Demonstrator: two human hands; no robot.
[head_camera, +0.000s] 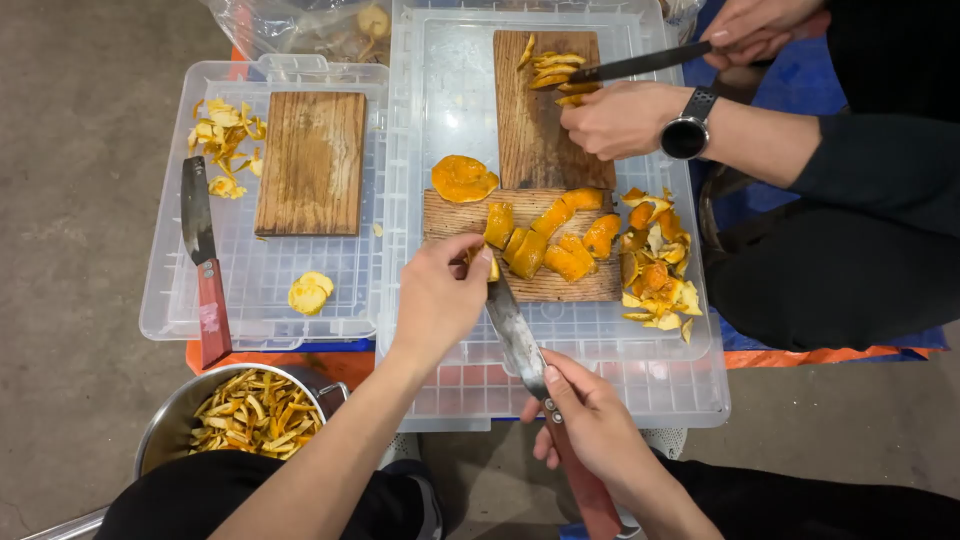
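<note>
Nearest the wearer, at five o'clock in the view, the right hand (590, 420) wraps fully around the red handle of a long knife (518, 335), whose blade runs up toward eleven o'clock. Its tip meets a small piece of orange peel (491, 266) that the left hand (440, 295) pinches between thumb and fingers on the near cutting board (560, 285). Blade and fingertips sit almost touching, so a slip on the slick peel could, I judge, carry the edge into the left thumb. More peel chunks (560, 245) crowd the board just past the tip and may shift under pressure. At seven o'clock a metal pot (180, 415) holds cut strips. Farther off, at one o'clock, a co-worker's hand (620, 118) with a wristwatch steadies slices under a second knife (640, 64); both boards share one clear plastic lid (450, 120), so a jolt from either person could unsettle the other's cut. At nine o'clock a spare cleaver (200, 255) lies idle.
</note>
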